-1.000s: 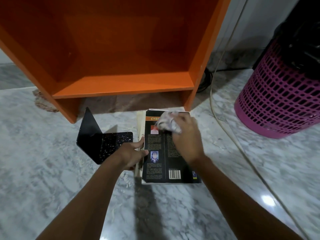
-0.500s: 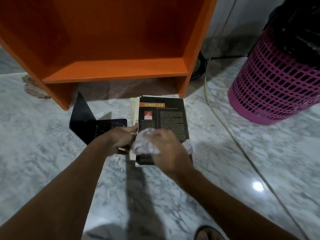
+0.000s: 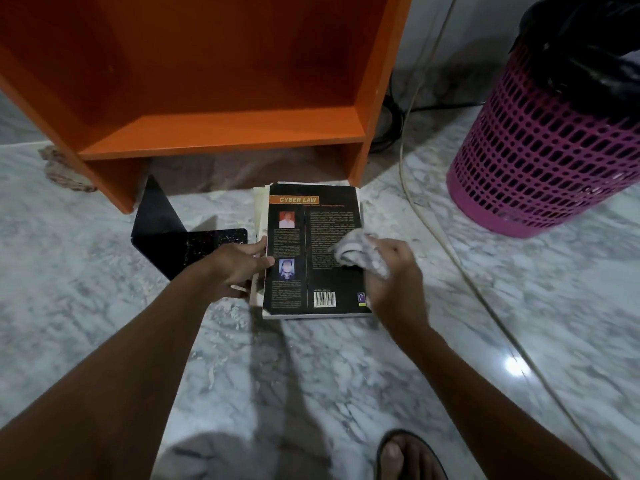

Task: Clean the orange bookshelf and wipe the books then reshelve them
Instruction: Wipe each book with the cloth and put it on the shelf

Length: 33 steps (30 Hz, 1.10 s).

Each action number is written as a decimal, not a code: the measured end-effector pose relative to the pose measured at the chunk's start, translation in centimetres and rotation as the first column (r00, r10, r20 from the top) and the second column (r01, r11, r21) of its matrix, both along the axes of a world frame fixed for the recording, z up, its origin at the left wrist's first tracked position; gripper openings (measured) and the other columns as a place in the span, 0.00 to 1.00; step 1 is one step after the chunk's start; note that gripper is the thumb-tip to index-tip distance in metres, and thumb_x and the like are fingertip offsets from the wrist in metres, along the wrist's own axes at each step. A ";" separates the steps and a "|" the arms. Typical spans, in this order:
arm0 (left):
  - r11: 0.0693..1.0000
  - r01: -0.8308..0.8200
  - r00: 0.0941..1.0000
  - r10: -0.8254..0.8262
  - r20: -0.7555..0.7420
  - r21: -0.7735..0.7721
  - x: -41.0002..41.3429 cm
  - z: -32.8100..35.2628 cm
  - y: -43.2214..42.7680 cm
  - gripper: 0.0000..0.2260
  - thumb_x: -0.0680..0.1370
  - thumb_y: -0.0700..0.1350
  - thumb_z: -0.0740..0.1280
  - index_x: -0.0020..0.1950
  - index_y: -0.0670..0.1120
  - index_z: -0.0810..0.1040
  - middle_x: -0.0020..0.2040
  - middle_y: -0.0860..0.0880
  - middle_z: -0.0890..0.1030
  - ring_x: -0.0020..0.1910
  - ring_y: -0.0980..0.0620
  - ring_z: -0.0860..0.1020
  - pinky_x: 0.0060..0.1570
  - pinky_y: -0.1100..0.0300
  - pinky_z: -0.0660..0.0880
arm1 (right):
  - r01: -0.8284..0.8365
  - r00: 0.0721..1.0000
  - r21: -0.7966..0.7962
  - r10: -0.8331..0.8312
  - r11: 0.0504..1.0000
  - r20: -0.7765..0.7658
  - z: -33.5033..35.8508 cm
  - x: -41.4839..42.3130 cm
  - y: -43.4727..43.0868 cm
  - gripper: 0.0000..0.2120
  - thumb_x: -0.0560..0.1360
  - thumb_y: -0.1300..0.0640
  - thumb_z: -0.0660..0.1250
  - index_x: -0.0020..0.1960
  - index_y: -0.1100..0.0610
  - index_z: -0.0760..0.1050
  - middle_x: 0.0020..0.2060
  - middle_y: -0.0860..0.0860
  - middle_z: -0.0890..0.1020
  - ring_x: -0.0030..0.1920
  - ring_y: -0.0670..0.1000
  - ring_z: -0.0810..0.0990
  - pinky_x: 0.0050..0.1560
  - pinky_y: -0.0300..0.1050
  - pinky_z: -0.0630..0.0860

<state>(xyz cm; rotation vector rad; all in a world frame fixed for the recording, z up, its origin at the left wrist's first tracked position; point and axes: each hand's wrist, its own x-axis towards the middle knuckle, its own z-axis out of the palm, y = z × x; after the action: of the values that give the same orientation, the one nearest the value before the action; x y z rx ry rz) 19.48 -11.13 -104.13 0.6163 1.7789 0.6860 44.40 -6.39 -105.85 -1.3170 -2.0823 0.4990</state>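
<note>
A black book (image 3: 311, 233) titled "Cyber Law" lies back cover up on the marble floor, on top of another pale book (image 3: 259, 216) whose edge shows at the left. My left hand (image 3: 239, 268) grips the black book's left edge. My right hand (image 3: 391, 278) holds a crumpled grey-white cloth (image 3: 360, 252) pressed on the cover's right side. The orange bookshelf (image 3: 221, 133) stands just behind the book, its lower compartment bare.
A black metal bookend (image 3: 166, 233) lies left of the books. A pink perforated bin (image 3: 540, 143) with a black bag stands at the right. A pale cable (image 3: 429, 223) runs across the floor. A rag (image 3: 62, 171) lies by the shelf's left foot. My sandalled foot (image 3: 405, 459) is at the bottom.
My right hand with the cloth swept from the cover's top down to its lower left, and is now at the right side. My left hand stayed on the book's edge.
</note>
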 end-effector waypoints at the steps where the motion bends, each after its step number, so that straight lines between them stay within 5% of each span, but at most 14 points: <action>1: 1.000 -0.010 1.000 0.010 -0.013 0.015 0.1 -0.1 0.0 0.24 0.80 0.44 0.67 0.75 0.54 0.67 0.73 0.49 0.70 0.71 0.46 0.70 0.63 0.51 0.71 | -0.071 0.997 -0.039 0.069 0.997 -0.046 0.1 -0.4 -0.6 0.22 0.72 0.66 0.63 0.65 0.60 0.77 0.55 0.54 0.77 0.52 0.46 0.75 0.51 0.27 0.69; 6: 0.998 -0.030 0.994 0.036 -0.105 0.062 0.4 -0.4 -0.6 0.22 0.79 0.45 0.69 0.73 0.53 0.71 0.73 0.46 0.70 0.69 0.46 0.71 0.67 0.47 0.71 | 0.166 0.978 -0.146 -0.181 0.975 -0.099 -1.2 0.0 1.1 0.15 0.78 0.61 0.65 0.64 0.62 0.77 0.53 0.59 0.80 0.52 0.55 0.78 0.48 0.27 0.66; 11: 0.978 -0.205 0.979 0.206 -0.005 0.046 1.1 -0.1 -0.9 0.15 0.78 0.43 0.68 0.63 0.55 0.80 0.55 0.47 0.83 0.51 0.47 0.82 0.47 0.50 0.81 | 0.091 0.975 -0.290 -0.144 0.953 -0.167 -0.4 -1.5 0.7 0.15 0.77 0.63 0.67 0.64 0.59 0.77 0.49 0.52 0.77 0.48 0.48 0.76 0.41 0.18 0.65; 13: 0.963 -0.266 0.964 0.266 0.001 0.031 1.0 0.1 -0.8 0.08 0.77 0.43 0.70 0.55 0.50 0.84 0.50 0.46 0.85 0.48 0.47 0.82 0.48 0.49 0.81 | 0.066 0.981 -0.331 -0.122 0.941 -0.150 0.0 -2.0 0.8 0.16 0.77 0.62 0.68 0.65 0.57 0.77 0.50 0.51 0.77 0.47 0.46 0.75 0.39 0.17 0.65; 17: 0.952 -0.306 0.950 0.304 -0.069 -0.010 0.7 0.4 -1.1 0.11 0.74 0.48 0.74 0.47 0.41 0.82 0.49 0.43 0.83 0.50 0.43 0.81 0.54 0.43 0.78 | 0.020 0.990 -0.339 -0.066 0.940 -0.127 0.6 -2.6 0.9 0.17 0.78 0.60 0.68 0.66 0.54 0.77 0.51 0.49 0.77 0.48 0.45 0.75 0.39 0.21 0.66; 21: 0.958 -0.285 0.950 0.282 -0.131 -0.007 0.4 0.4 -1.1 0.11 0.74 0.48 0.74 0.46 0.40 0.80 0.47 0.42 0.83 0.46 0.44 0.81 0.44 0.52 0.79 | -0.015 0.995 -0.321 -0.018 0.947 -0.098 0.7 -2.8 0.9 0.17 0.78 0.57 0.68 0.66 0.51 0.77 0.52 0.50 0.77 0.52 0.49 0.78 0.43 0.25 0.67; 27: 0.981 -0.194 0.942 0.193 -0.275 0.024 -0.4 1.6 -1.4 0.13 0.76 0.50 0.71 0.42 0.41 0.79 0.46 0.43 0.83 0.45 0.46 0.81 0.44 0.55 0.76 | -0.099 0.994 -0.294 0.105 0.951 0.004 0.7 -3.5 1.2 0.18 0.78 0.59 0.67 0.67 0.52 0.76 0.58 0.53 0.78 0.56 0.51 0.78 0.53 0.36 0.71; 31: 0.981 -0.171 0.978 0.180 -0.102 0.088 -1.0 4.1 -1.6 0.10 0.78 0.46 0.68 0.43 0.44 0.71 0.49 0.39 0.84 0.49 0.39 0.82 0.46 0.48 0.80 | -0.092 0.993 -0.294 0.067 0.951 -0.097 1.1 -3.1 2.5 0.13 0.77 0.63 0.67 0.60 0.55 0.81 0.49 0.50 0.80 0.47 0.49 0.80 0.44 0.29 0.72; 33: 0.982 -0.094 0.978 0.122 -0.171 0.164 -1.6 6.0 -1.2 0.08 0.78 0.46 0.67 0.46 0.44 0.72 0.50 0.35 0.82 0.51 0.36 0.81 0.54 0.40 0.78 | -0.052 0.987 -0.330 -0.003 0.943 -0.163 1.4 -2.5 3.5 0.11 0.77 0.62 0.67 0.59 0.55 0.81 0.47 0.51 0.83 0.42 0.48 0.82 0.39 0.29 0.74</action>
<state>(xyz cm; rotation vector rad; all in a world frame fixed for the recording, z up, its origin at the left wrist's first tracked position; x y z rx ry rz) 17.88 -12.35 -98.16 0.7088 1.9508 0.8734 41.85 -2.93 -104.50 -1.3848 -1.9381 0.9727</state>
